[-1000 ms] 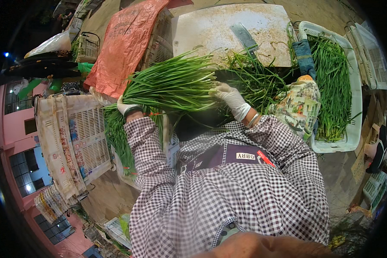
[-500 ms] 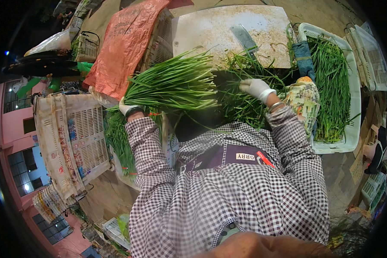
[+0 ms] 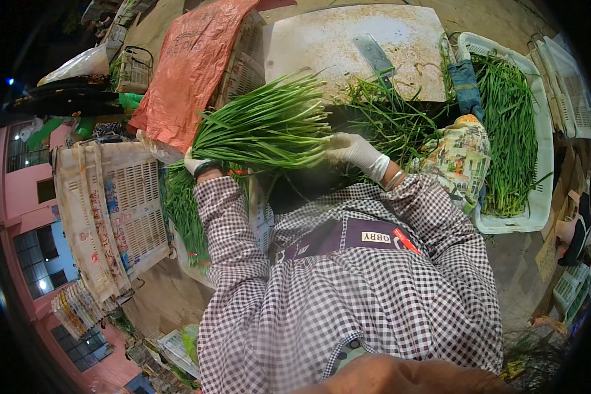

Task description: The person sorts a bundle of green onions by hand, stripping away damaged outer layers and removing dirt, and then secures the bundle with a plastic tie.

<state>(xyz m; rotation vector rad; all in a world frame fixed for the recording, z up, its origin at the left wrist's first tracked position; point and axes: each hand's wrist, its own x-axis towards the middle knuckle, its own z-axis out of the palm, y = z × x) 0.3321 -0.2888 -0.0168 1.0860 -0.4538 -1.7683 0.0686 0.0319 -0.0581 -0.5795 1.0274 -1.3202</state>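
Observation:
A thick bunch of garlic chives point(image 3: 262, 125) lies across in front of me, leafy tips to the left and pale stem ends to the right. My left hand point(image 3: 194, 161), in a white glove, is closed around the leafy end. At the stem ends, my gloved right hand point(image 3: 356, 152) has its fingers pinched together on the lower stems; the fingertips are partly hidden. Loose chive scraps point(image 3: 391, 115) lie tangled beyond the right hand. Farther off, a cleaver point(image 3: 373, 54) rests on a stained white board point(image 3: 308, 39).
On the right stands a white crate point(image 3: 544, 164) full of chives, with a patterned cloth sleeve point(image 3: 465, 154) beside it. An orange-red plastic sheet point(image 3: 190, 72) drapes a crate at far left. More chives point(image 3: 182, 207) sit in a container below my left hand; a pale crate point(image 3: 134, 210) stands left.
My right hand has moved left from above the loose scraps to the stem ends of the bunch. The left hand keeps its hold in nearly the same place.

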